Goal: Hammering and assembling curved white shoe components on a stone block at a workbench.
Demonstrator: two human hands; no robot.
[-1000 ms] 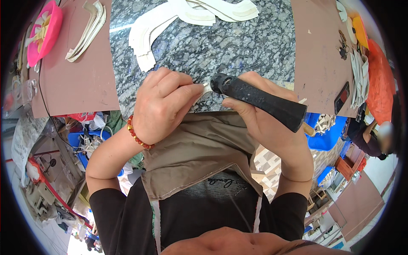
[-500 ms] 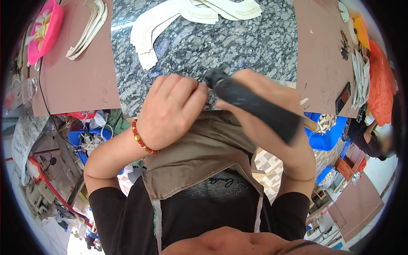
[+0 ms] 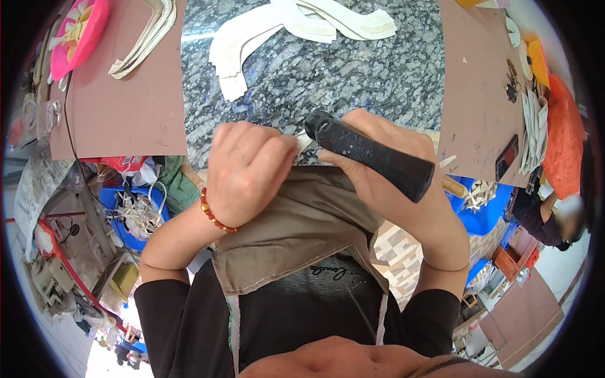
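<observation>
Head view looks down on a brown surface (image 3: 126, 120) with a speckled grey stone slab (image 3: 353, 75) across its middle, its near edge meeting the person's brown apron (image 3: 290, 220). Close to that near edge, around the middle of the slab, lies a short white strip (image 3: 304, 142).

The left hand (image 3: 249, 170), with a red beaded bracelet (image 3: 215, 215) at its wrist, is curled with its fingers together and pinches the strip at the fingertips; its thumb is hidden. The right hand (image 3: 387, 148) is closed around a hammer (image 3: 378, 154) just below its black head, and the end of the wooden handle shows beyond the palm. The hammer's round face is right beside the strip; whether it touches the strip or the stone cannot be told.

Toward the slab's far edge, curved white pieces (image 3: 252, 34) lie overlapping. At the left edge of the surface, toward its far corner, sits a pink basin (image 3: 94, 44) with pale pieces inside, and a bundle of off-white strips (image 3: 151, 38) lies between it and the slab.

Along the right edge are keys (image 3: 512, 87), a dark phone (image 3: 507, 157) near the near right corner, a stack of white strips (image 3: 534, 129) and an orange-red bag (image 3: 561, 138). Below the near edge, a blue bin (image 3: 479, 222) stands to the right and a blue container (image 3: 112, 200) to the left, both holding white pieces.
</observation>
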